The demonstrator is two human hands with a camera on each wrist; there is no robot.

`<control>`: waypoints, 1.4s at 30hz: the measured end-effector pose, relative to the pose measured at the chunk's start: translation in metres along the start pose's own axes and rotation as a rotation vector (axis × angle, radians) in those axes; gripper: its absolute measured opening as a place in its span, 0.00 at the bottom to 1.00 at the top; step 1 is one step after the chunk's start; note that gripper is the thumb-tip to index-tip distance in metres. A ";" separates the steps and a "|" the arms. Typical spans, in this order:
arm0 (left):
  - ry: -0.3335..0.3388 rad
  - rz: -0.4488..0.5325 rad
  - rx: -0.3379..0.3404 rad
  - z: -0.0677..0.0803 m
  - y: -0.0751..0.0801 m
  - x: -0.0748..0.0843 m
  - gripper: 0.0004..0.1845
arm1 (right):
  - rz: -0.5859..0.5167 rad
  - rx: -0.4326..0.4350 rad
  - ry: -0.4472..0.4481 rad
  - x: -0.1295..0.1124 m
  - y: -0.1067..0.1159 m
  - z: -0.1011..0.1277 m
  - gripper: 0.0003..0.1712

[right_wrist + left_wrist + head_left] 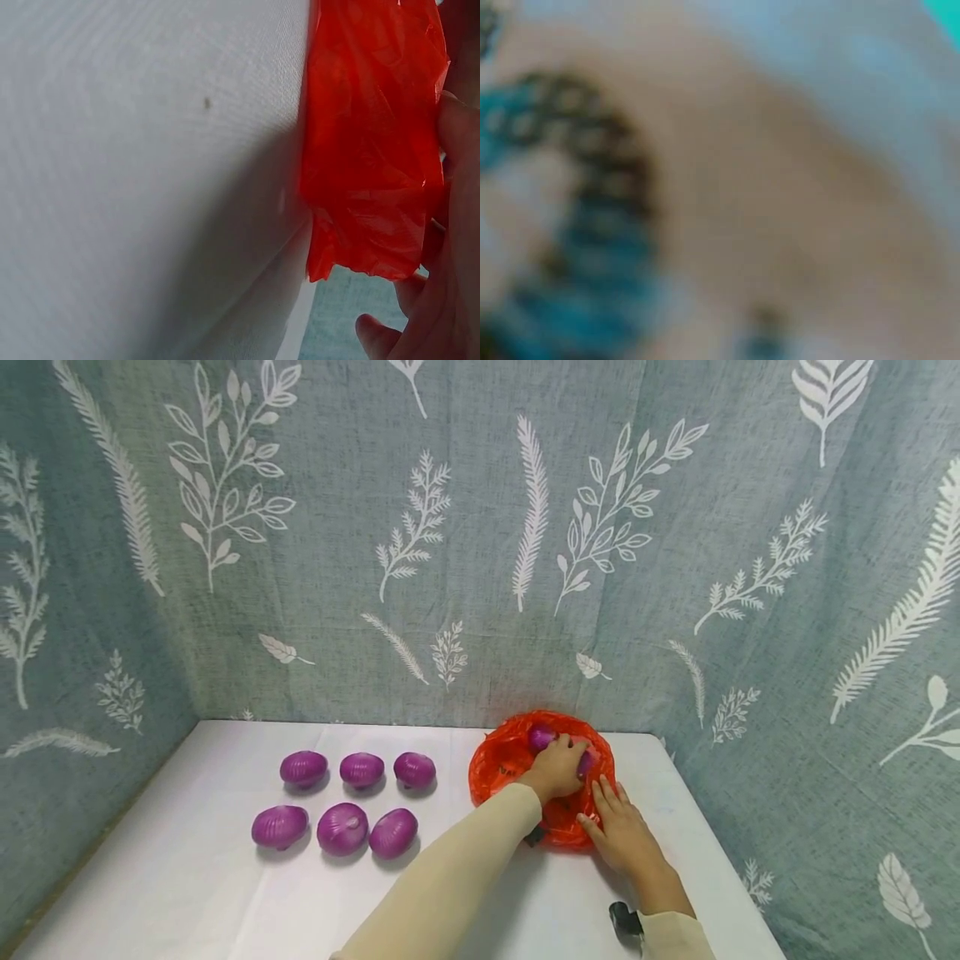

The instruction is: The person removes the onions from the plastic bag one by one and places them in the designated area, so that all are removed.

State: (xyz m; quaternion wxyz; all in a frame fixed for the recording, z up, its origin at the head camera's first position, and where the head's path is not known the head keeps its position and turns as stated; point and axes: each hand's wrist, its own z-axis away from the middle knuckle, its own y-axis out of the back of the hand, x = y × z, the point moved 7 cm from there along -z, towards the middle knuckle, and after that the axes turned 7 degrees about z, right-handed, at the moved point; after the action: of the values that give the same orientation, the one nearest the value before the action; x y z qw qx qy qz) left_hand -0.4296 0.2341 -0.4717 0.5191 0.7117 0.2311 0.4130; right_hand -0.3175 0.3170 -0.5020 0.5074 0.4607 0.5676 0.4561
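Note:
A red plastic bag (486,772), its mouth spread wide, stands at the back right of the white table. My left hand (557,768) reaches into it, fingers curled against a purple onion (587,765) that shows partly beside them. Behind that hand another purple onion (542,737) lies in the bag. My right hand (624,828) rests on the bag's right front rim with fingers extended. In the right wrist view, its fingers lie along the side of the red bag (375,142). The left wrist view is too blurred to show the hold.
Two rows of purple onions sit left of the bag on the white table (187,877), a back row (362,770) and a front row (342,829). A leaf-patterned grey-green curtain (480,668) hangs behind the table and along both sides.

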 end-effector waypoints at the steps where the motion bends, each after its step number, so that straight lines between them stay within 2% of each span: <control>1: 0.004 0.021 0.007 0.002 0.001 -0.002 0.40 | 0.001 -0.003 0.002 -0.001 0.000 0.000 0.45; 7: 0.004 0.167 0.051 0.011 0.007 -0.016 0.42 | 0.005 0.001 0.006 -0.004 0.000 -0.001 0.45; 14: -0.005 0.354 0.123 0.025 0.023 -0.024 0.44 | 0.008 0.006 0.019 -0.004 0.002 0.000 0.44; 22: 0.006 0.568 0.191 0.041 0.026 -0.043 0.43 | -0.007 -0.029 0.002 -0.004 0.000 0.001 0.46; 26: 0.006 0.608 0.218 0.050 0.029 -0.050 0.42 | 0.011 -0.030 0.010 -0.004 -0.001 0.001 0.46; 30: 0.008 0.641 0.211 0.058 0.033 -0.054 0.42 | 0.013 -0.020 0.021 -0.003 0.001 0.002 0.46; 35: 0.019 0.736 0.231 0.067 0.040 -0.058 0.42 | 0.000 -0.005 0.040 -0.004 0.002 0.002 0.45; 42: 0.011 0.811 0.244 0.076 0.042 -0.065 0.42 | 0.004 -0.008 0.051 -0.005 -0.002 0.001 0.45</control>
State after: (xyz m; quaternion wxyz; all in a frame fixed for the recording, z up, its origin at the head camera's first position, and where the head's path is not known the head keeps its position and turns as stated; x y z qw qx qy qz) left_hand -0.4071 0.1280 -0.4641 0.2254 0.7990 -0.0178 0.5572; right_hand -0.3165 0.3117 -0.5036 0.4939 0.4480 0.5776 0.4710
